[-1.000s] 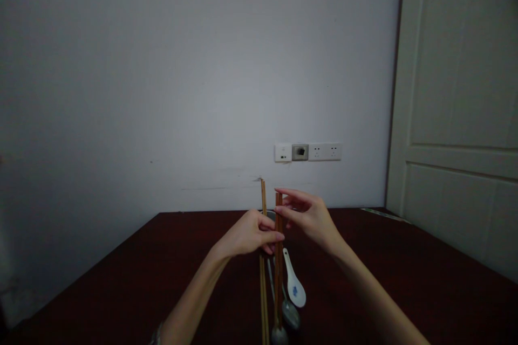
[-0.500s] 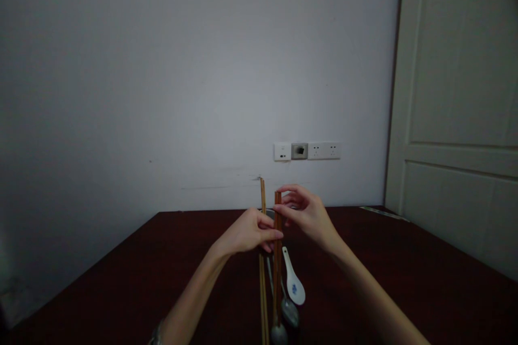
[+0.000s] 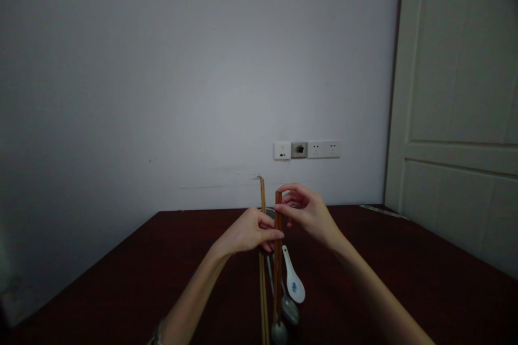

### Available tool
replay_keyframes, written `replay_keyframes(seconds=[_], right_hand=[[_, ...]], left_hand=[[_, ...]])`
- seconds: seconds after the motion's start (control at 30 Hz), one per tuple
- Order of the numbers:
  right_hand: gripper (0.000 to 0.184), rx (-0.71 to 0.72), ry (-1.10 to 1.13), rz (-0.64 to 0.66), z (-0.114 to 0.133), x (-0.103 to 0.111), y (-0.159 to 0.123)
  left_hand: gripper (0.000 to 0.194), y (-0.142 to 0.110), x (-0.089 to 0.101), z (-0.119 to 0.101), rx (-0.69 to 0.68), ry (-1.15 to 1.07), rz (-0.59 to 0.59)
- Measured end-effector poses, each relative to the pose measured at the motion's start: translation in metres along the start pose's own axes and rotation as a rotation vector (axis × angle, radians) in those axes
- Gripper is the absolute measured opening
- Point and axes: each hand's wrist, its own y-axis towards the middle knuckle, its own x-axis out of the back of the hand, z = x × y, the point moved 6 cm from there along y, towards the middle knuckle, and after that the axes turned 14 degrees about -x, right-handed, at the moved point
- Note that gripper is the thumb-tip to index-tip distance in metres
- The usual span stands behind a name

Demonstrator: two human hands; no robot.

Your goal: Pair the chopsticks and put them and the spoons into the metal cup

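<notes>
My left hand [image 3: 247, 233] is closed around a pair of light wooden chopsticks [image 3: 263, 280], held upright above the dark red table [image 3: 121, 280]. My right hand [image 3: 306, 211] pinches the top of a darker reddish-brown pair of chopsticks [image 3: 277, 280] standing right beside the first pair. Both pairs reach down past the bottom edge of the view. Behind the chopsticks, low in the view, are a white ceramic spoon with a blue mark [image 3: 293, 283] and two metal spoons [image 3: 288, 308]; what they rest in is hidden.
A white wall with a row of sockets and a switch [image 3: 306, 149] stands behind the table. A white door [image 3: 457, 108] is at the right. A thin light strip [image 3: 382, 211] lies at the table's far right edge.
My right hand's fingers have curled in a little at the top of the dark chopsticks. The view has drifted slightly; both hands stay where they were.
</notes>
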Motion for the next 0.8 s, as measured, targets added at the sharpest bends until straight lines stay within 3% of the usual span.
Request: replay_keyframes(seconds=[0.43,0.57,0.67,0.8], right_hand=[[0.034,-0.015,0.014,0.021,-0.005,0.0,0.002],[0.042,-0.022,0.053,0.004,-0.006,0.0,0.003],[0.043,-0.079,0.108,-0.002,-0.012,0.0,0.007],[0.032,-0.173,0.145,-0.04,-0.02,0.002,0.01]], left_hand=[[0.024,0.001,0.0,0.002,-0.001,0.01,0.006],[0.024,0.0,0.0,0.0,-0.009,0.0,-0.004],[0.024,-0.001,0.001,-0.001,-0.025,0.004,-0.01],[0.025,0.0,0.001,0.0,-0.033,0.016,-0.019]])
